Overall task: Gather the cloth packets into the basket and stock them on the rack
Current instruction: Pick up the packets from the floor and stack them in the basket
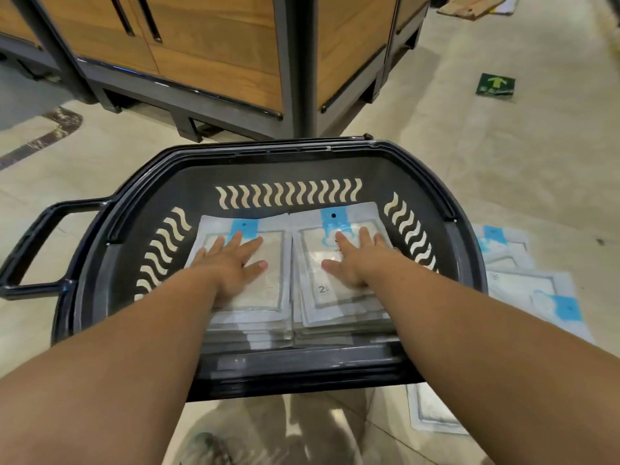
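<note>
Black plastic basket sits on the pale tiled floor, with its loop handle sticking out at its left side.

Inside the basket are two stacks of cloth packets side by side, edges touching along the basket's midline. The left stack and the right stack both have their blue header tabs toward the basket's far wall.

Left hand: palm down on the top packet of the left stack, fingers straight and spread, gripping nothing. Right hand: the same posture, flat on the top packet of the right stack, with nothing held. Both forearms cross the basket's near rim.

Loose packets lie flat on the floor just right of the basket, overlapping. One more packet lies by the basket's near right corner.

Beyond the basket's far rim stands a wood-panelled display unit on a dark metal frame. A green arrow floor marker lies far right of the basket, well apart from it.
</note>
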